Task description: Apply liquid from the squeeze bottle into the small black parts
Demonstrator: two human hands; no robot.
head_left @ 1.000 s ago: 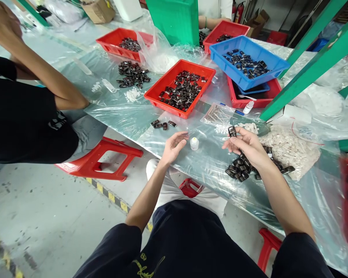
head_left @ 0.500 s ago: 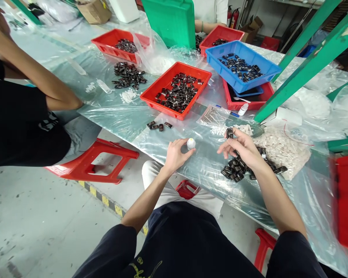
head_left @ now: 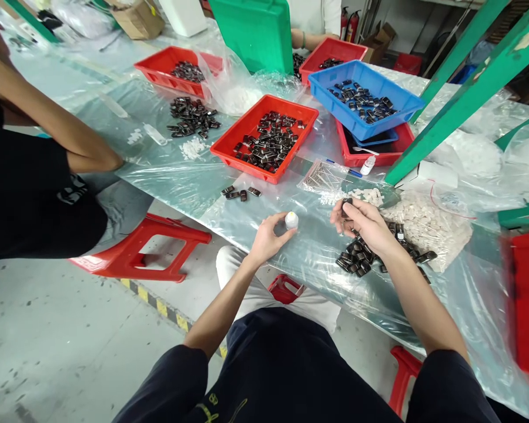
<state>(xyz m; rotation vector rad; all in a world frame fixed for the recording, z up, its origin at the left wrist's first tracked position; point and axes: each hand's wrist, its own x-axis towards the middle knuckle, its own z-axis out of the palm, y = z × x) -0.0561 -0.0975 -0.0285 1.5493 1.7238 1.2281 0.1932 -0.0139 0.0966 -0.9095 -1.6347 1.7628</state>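
Observation:
My left hand (head_left: 268, 237) is closed around a small white bottle (head_left: 291, 221), thumb and fingers on its sides, just above the plastic-covered table (head_left: 229, 226). In my right hand (head_left: 364, 220) a small glossy black part (head_left: 346, 205) is pinched between thumb and fingers. Beneath and beside that hand lies a pile of similar black parts (head_left: 357, 258). Several more black parts (head_left: 243, 194) rest on the table ahead of my left hand. Small white pieces (head_left: 365, 194) lie scattered just beyond my right hand.
A red tray (head_left: 220, 150) of black parts stands ahead, with a blue tray (head_left: 361, 124) stacked on another at right. A clear bag of beige pieces (head_left: 432, 226) sits right of the pile. Green posts (head_left: 449, 111) rise at right. A co-worker's arm (head_left: 39, 106) is at left.
My right hand has turned the black part, so less of it shows between the fingers. My left hand keeps its hold on the bottle, nearly still.

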